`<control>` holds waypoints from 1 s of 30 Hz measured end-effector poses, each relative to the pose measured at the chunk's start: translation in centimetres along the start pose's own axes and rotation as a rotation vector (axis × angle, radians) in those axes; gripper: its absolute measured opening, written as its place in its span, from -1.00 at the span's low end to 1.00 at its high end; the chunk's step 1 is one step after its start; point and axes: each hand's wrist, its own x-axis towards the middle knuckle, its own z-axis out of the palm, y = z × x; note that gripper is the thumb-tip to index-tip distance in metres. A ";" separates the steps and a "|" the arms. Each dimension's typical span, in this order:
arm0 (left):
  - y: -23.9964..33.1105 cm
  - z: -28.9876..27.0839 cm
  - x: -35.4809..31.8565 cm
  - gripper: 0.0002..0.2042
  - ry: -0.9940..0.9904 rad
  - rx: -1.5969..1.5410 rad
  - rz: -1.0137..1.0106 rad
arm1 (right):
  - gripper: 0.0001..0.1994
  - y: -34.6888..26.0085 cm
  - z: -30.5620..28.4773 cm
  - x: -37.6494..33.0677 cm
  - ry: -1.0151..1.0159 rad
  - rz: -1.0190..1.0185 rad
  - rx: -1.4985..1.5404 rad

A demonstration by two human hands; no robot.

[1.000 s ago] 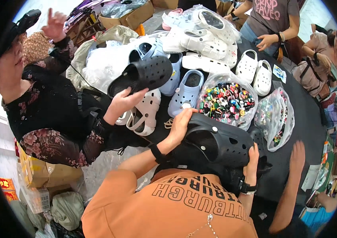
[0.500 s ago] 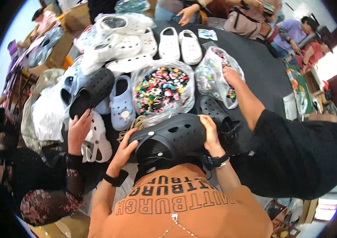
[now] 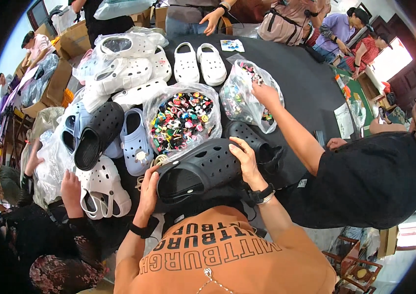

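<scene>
Between my two hands I hold a black clog (image 3: 193, 169) with round holes, above the near edge of the table. My left hand (image 3: 148, 193) grips its heel end at the left. At the toe end, my right hand (image 3: 246, 161) is closed on the clog. Just beyond it sits an open clear bag of colourful shoe charms (image 3: 181, 120). Another black clog (image 3: 245, 136) lies behind my right hand, partly hidden by it. A light blue clog (image 3: 137, 149) with a charm on its top rests to the left of the charm bag.
White clogs (image 3: 134, 73), some in plastic, are piled at the far left. A white pair (image 3: 199, 63) stands behind the charms. A co-worker's hand (image 3: 267, 95) reaches into a second charm bag (image 3: 242, 105). Left, another person's hand (image 3: 71, 188) is near white clogs (image 3: 102, 183).
The view has shifted, so the table's things appear further left. The clog stays in both my hands. The co-worker on the left has let go of a black clog there.
</scene>
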 end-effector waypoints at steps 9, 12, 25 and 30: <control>-3.1 -0.5 0.2 -0.55 -0.105 -0.507 -0.205 | -0.67 2.1 -1.9 0.8 0.127 0.190 0.611; -2.0 -0.3 0.0 -0.53 -0.145 -0.479 -0.202 | -0.62 1.3 -0.9 0.4 0.038 0.249 0.622; -0.1 2.3 0.2 -0.42 -0.401 -0.242 -0.262 | -0.44 0.8 -2.0 0.8 0.149 0.131 0.328; -0.1 5.3 2.1 -0.44 -0.556 -0.402 -0.248 | -0.75 1.4 -4.2 2.5 0.220 -0.081 0.736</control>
